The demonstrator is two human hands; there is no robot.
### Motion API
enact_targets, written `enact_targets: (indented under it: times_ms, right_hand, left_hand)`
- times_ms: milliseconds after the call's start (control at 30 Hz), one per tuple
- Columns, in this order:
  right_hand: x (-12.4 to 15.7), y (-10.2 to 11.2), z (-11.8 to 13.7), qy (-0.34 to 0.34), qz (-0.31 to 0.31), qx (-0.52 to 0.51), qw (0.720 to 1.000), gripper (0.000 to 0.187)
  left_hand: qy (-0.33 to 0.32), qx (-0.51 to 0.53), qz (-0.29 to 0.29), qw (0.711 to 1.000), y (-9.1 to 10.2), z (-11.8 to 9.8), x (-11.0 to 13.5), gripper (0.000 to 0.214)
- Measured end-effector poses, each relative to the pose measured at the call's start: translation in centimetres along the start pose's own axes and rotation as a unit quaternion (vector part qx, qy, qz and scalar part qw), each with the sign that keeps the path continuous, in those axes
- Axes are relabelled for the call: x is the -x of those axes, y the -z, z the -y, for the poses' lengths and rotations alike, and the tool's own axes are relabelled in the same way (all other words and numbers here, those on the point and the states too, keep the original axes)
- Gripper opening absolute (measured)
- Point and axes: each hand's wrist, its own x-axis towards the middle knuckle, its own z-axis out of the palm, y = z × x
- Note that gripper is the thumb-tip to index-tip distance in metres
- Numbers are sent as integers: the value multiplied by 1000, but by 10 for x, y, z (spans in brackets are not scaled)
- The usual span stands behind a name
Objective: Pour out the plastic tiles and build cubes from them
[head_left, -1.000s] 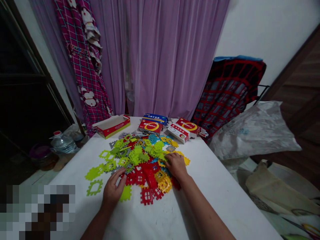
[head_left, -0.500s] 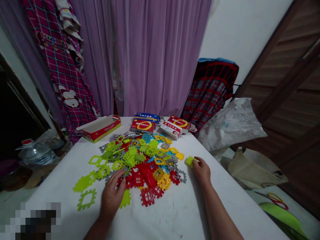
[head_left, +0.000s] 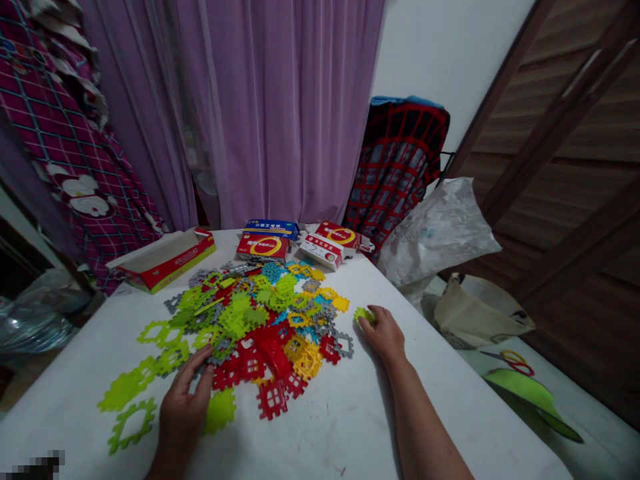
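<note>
A heap of flat plastic puzzle tiles (head_left: 250, 320) in green, red, yellow, grey and blue lies on a white table (head_left: 320, 427). My left hand (head_left: 183, 407) rests flat at the heap's near left edge, fingers stretched out over a red tile and beside a green tile (head_left: 220, 410). My right hand (head_left: 385, 333) is to the right of the heap, fingers closed on a small green tile (head_left: 364, 315) held against the tabletop.
Several red, white and blue cardboard boxes (head_left: 265, 247) line the table's far edge, with an open red box (head_left: 163, 259) at the far left. Purple curtains hang behind. A checked chair back (head_left: 395, 167), a plastic bag (head_left: 440, 230) and floor clutter stand right of the table.
My right hand has left the heap and slid right with a green tile in its fingers. The left hand stays at the heap's edge. The camera has turned right.
</note>
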Motion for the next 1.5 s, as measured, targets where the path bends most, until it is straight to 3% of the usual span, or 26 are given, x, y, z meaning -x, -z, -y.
enact_targets:
  times_ms: [67,167,300,433,567,700,867,1033,1133,1233,1367,1500]
  right_hand:
    - [1,3,1,26,32,31,999,40]
    - [0,4,5,5,36,59,998,38]
    - [0,3,11,-29,12,56,998,41]
    - [11,-3,21,9,-55,-15,998,39]
    - [36,-28,54,103,-72,-121,985,45]
    - [59,-59,105,156,-53,-139,976,47]
    - [62,-82,158,151,-54,-164,973,43]
    - [54,-89,180,142,-36,-206,968,44]
    - [51,-86,172,164,-49,-259,950,37]
    - [42,-72,148,181,-81,-256,946,30]
    - [17,-44,97,133,-105,-126,977,23]
    - [-9,-21,59,110,-38,24,993,32]
  left_hand:
    - [5,-4,12,1000,1,-2,0,38]
    - [-2,-12,15,1000,2,0,1,36]
    - [-10,-10,-14,1000,-1,4,2,38]
    - [-27,-15,8,1000,-1,6,2,38]
    - [-90,-46,32,994,-5,6,1,39]
    - [-164,-124,83,975,-14,1,6,56]
    - [-203,-240,153,937,-19,-11,22,84]
    - [-273,-279,192,900,-26,-31,40,105]
    - [-285,-289,193,893,-35,-41,40,98]
    - [-251,-312,173,900,-43,-45,29,82]
    - [-209,-332,134,910,-49,-42,10,71]
    - [-211,-313,115,919,-47,-37,5,65]
